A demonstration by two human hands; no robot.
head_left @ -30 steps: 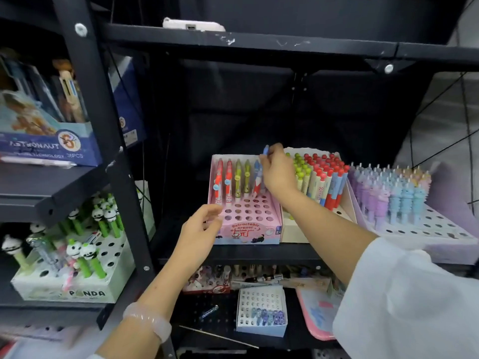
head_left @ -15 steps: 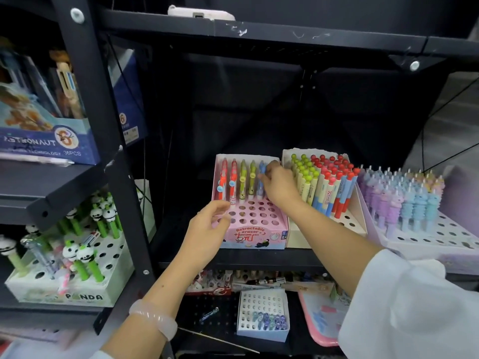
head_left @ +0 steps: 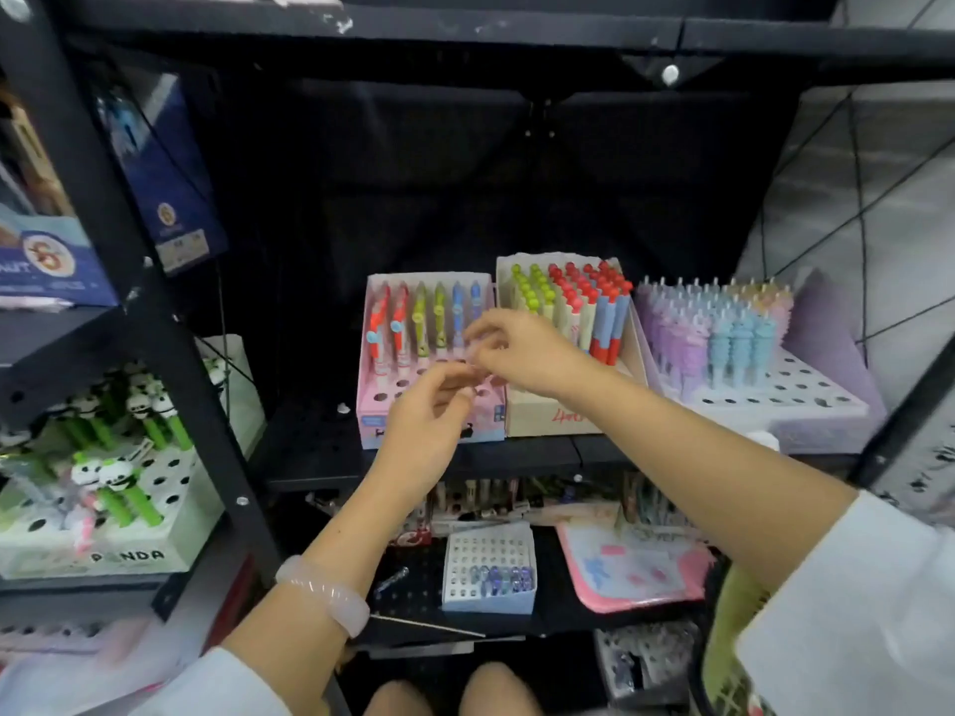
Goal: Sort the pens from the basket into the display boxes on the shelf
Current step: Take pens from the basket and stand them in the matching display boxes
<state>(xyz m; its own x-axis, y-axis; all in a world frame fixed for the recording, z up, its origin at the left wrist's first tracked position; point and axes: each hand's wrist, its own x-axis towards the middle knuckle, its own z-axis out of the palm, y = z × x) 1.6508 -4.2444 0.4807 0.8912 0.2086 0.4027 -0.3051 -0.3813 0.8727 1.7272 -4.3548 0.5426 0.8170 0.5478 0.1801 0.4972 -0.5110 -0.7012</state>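
A pink display box (head_left: 377, 405) stands on the middle shelf, its back row holding red, green and blue pens (head_left: 457, 315). Both hands hover in front of this box, over its empty holes. My right hand (head_left: 522, 354) reaches in from the right with its fingers loosely bent. My left hand (head_left: 429, 410) is raised from below, and its fingertips meet those of the right hand. Motion blur covers the fingertips, and I see no pen in either hand. A yellow-green basket (head_left: 734, 638) shows at the lower right, beside my sleeve.
A cream box (head_left: 548, 421) of green- and red-topped pens stands right of the pink one, then a lilac box (head_left: 775, 400) of purple and blue pens. A panda pen box (head_left: 129, 555) sits at left. Below lie a small white box (head_left: 488, 596) and a pink tray (head_left: 630, 565).
My right hand set the blue pen into the pink box's back row, let go and drew back. My left hand lifted off the box's front edge to meet it.
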